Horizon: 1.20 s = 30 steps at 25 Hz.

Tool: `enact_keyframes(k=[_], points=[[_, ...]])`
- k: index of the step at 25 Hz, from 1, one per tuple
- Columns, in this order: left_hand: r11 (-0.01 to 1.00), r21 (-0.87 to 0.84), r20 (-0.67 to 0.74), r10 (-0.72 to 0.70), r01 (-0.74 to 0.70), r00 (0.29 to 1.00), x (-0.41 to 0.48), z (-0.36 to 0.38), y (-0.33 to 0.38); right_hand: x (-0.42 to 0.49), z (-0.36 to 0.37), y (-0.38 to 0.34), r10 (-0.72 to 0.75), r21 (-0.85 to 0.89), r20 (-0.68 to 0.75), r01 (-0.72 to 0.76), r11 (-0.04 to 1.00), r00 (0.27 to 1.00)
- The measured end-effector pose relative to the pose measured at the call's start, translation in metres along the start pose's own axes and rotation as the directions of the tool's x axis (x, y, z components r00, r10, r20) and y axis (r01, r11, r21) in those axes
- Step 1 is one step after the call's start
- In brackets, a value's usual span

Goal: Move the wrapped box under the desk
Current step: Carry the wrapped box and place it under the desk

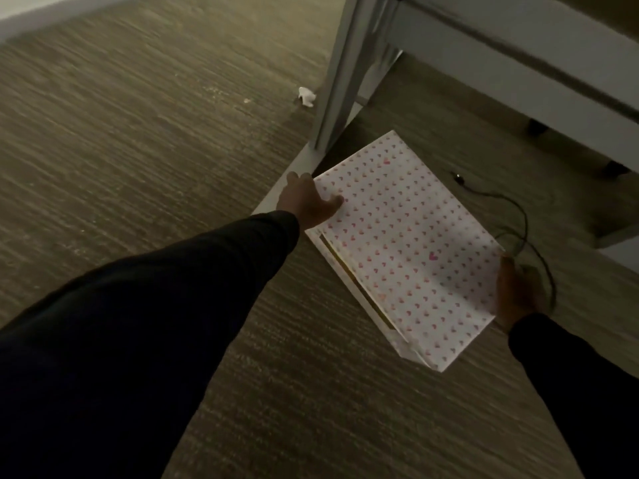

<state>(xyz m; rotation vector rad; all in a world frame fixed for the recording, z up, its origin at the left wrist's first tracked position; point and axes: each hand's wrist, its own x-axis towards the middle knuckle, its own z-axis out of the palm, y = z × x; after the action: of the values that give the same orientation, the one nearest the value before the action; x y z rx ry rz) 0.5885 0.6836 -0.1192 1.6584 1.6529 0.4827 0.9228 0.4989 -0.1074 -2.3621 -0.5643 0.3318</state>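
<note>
Carpet [121, 140] fills the view, brown and streaked, dim light all over. Top right, the pale desk [518, 63], its leg [340, 81] slanting down to a flat foot on the floor, and 2 dark casters showing under its far rail. Below that, the wrapped box [408, 243], white paper dotted with small pink hearts, tilted, its far corner just beside the desk leg; whether it touches the carpet, I cannot tell. The paper gapes along the near left edge, something yellowish showing inside. 2 dark sleeves reach in. Left hand [306, 202] clamps the box's far left corner, thumb on top. Right hand [515, 292] grips the right edge, fingers hidden beneath. A black cable [518, 216] loops on the carpet beside that hand. Smallest: a crumpled white scrap [306, 97] left of the leg.
</note>
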Motion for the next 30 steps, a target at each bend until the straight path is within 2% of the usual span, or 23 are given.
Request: enact_keyframes(k=[4,6,9,12,14,18,22,24,27,30], points=[[0.998,-0.049,0.046,0.052,-0.05,0.998,0.015,0.024,0.004,0.017,0.008,0.006,0.002,0.047,0.089,-0.006,0.999,0.996],[0.992,-0.082,0.123,0.103,-0.094,0.987,0.012,0.033,0.007,0.015,0.007,0.007,-0.038,0.045,0.116,0.033,0.998,0.992],[0.99,-0.04,0.228,0.137,-0.131,0.964,0.004,0.039,0.011,0.006,0.004,0.01,-0.044,0.048,0.185,0.036,0.998,0.982],[0.987,-0.093,0.19,0.148,-0.132,0.971,-0.016,0.056,0.012,0.012,0.007,0.012,-0.086,-0.028,0.229,0.095,0.995,0.97],[0.983,-0.13,0.204,0.151,-0.126,0.967,-0.042,0.082,0.011,0.013,0.012,0.014,-0.072,0.001,0.216,0.073,0.997,0.974],[0.973,-0.045,0.309,0.23,-0.227,0.923,-0.075,0.117,0.009,0.01,0.021,0.02,-0.055,-0.019,0.164,0.059,0.998,0.985],[0.946,0.086,0.44,0.247,-0.314,0.863,-0.045,0.086,0.012,0.008,0.02,0.02,-0.056,-0.028,0.174,0.061,0.998,0.983],[0.925,0.163,0.417,0.251,-0.344,0.873,-0.04,0.075,0.015,0.007,0.017,0.019,-0.07,-0.037,0.19,0.079,0.996,0.979],[0.937,0.074,0.28,0.308,-0.34,0.909,-0.083,0.097,0.025,0.006,0.006,0.017,-0.104,-0.098,0.182,0.123,0.988,0.978],[0.882,0.107,0.318,0.406,-0.458,0.857,-0.129,0.138,0.034,0.005,0.001,0.019,-0.143,-0.135,0.229,0.177,0.975,0.963]])
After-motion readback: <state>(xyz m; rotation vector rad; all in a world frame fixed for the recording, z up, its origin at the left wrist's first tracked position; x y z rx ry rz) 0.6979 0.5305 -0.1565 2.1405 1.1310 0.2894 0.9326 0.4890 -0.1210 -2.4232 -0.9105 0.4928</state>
